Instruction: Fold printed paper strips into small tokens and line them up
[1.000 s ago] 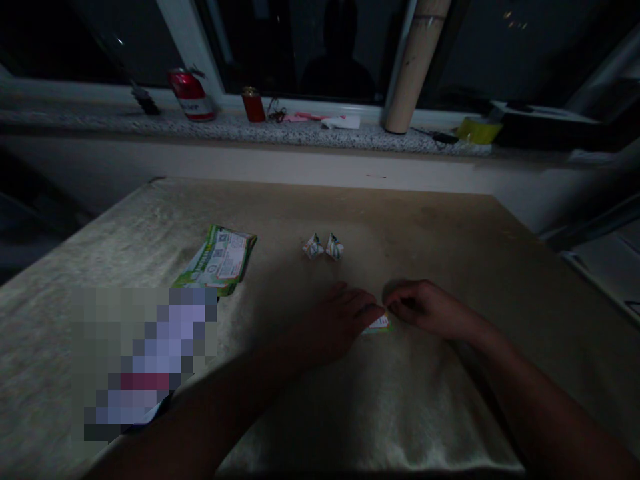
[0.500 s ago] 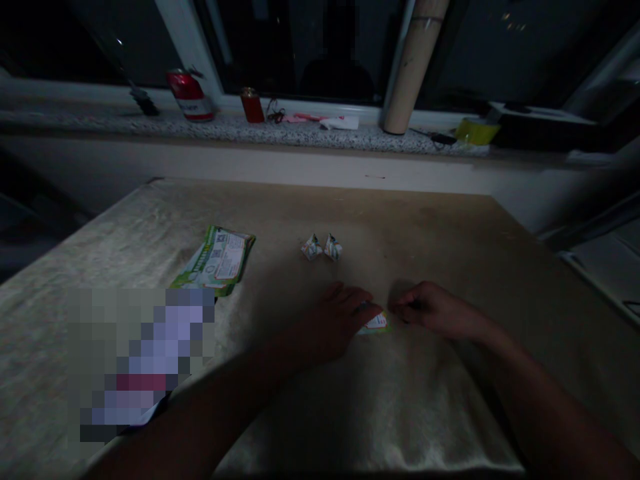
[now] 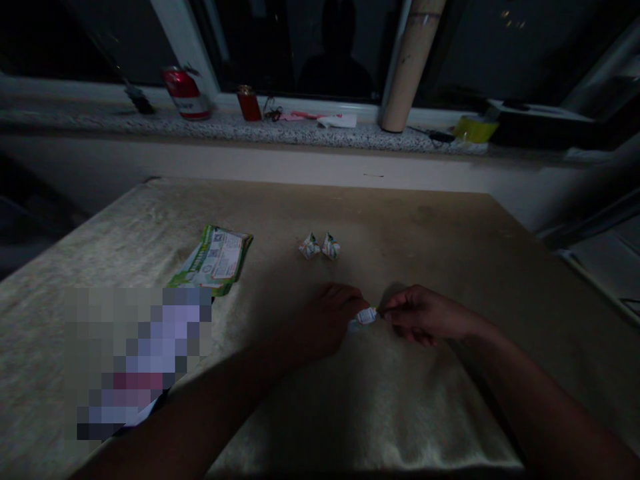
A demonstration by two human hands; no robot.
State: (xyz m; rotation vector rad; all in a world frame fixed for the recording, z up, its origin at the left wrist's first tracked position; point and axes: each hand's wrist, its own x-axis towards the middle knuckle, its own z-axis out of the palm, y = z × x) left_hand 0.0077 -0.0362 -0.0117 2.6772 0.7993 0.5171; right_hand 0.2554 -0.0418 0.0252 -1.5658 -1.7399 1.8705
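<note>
A small printed wrapper piece [image 3: 367, 316], white and green, is between my two hands over the cloth-covered table. My left hand [image 3: 325, 320] is closed on its left end and covers part of it. My right hand [image 3: 417, 315] pinches at its right corner with thumb and forefinger, the other fingers curled below. Beyond the hands, two little folded paper shapes stand side by side, a left one [image 3: 309, 247] and a right one [image 3: 331, 246], each pointed at the top and printed white and green.
A green and white packet [image 3: 215, 260] lies flat at the left, beside a blurred-out oblong object [image 3: 150, 360]. On the granite sill [image 3: 280, 132] are a red can [image 3: 185, 93], an orange-red lighter [image 3: 249, 103], a bamboo-like tube [image 3: 407, 73] and a yellow roll [image 3: 475, 130].
My right hand has moved slightly left and met the wrapper's corner, its lower fingers now showing. More of the wrapper was covered by my left fingers, which have drawn back a little left.
</note>
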